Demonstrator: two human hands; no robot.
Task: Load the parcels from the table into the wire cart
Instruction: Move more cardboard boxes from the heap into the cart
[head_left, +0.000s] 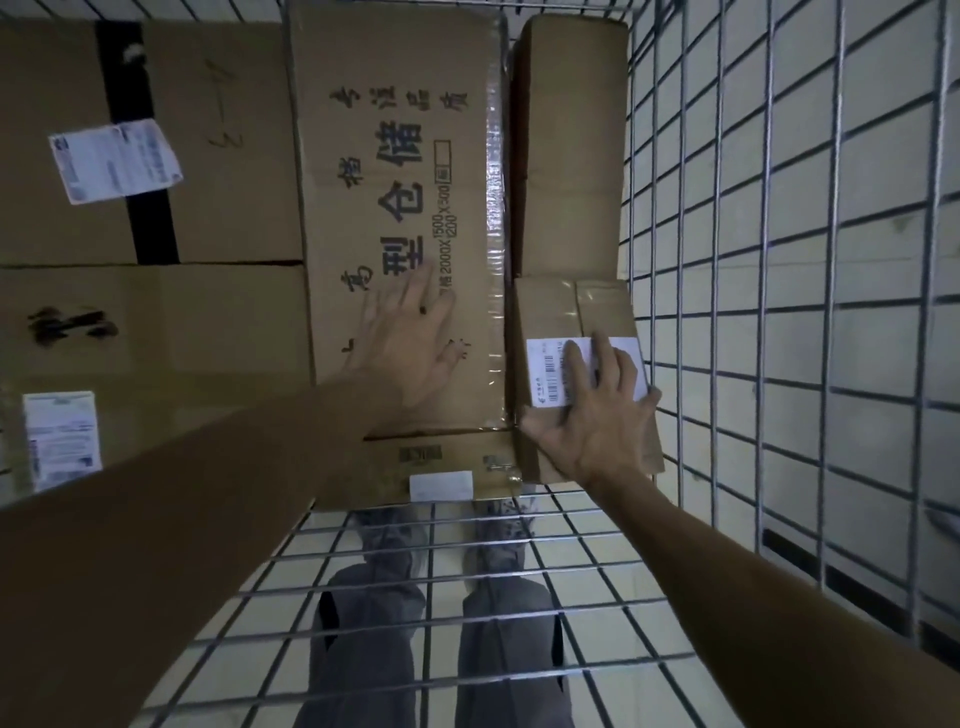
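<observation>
I look down into the wire cart (779, 260), which holds several cardboard parcels. My left hand (410, 338) lies flat with fingers spread on a long printed box (395, 130) in the middle. My right hand (597, 410) presses with spread fingers on a small parcel (550, 312) that bears a white barcode label (545, 379), wedged between the long box and the cart's right wire wall. Beyond it lies another plain brown parcel (571, 145).
Large boxes fill the cart's left side: one with black tape and a white label (114, 161), one lower with a second label (62, 441). The near wire wall (441, 597) shows my legs and a tiled floor behind it.
</observation>
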